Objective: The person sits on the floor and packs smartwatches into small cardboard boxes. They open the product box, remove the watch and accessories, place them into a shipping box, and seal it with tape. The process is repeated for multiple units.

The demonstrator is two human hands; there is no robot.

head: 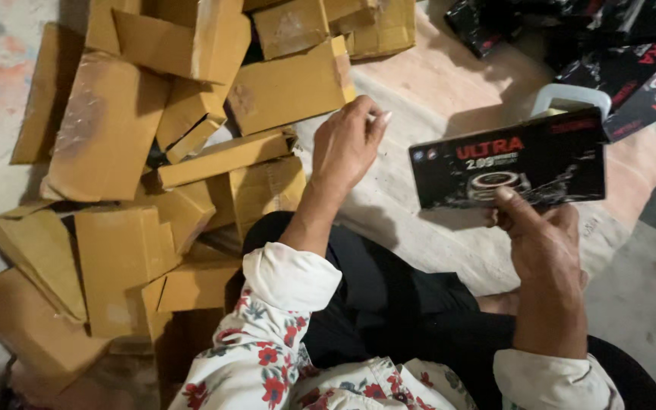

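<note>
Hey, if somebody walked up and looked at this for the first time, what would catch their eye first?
Probably the glossy black printed box held up in the right hand, right of centre. Next, the big jumbled heap of plain brown cardboard boxes filling the left half of the floor, with the left hand raised beside it, pinching something small and pale. More black printed packages lie at the top right.

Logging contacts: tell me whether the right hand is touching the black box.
Touching. The head view shows the right hand holding the black box from below, thumb pressed on its front face.
</note>
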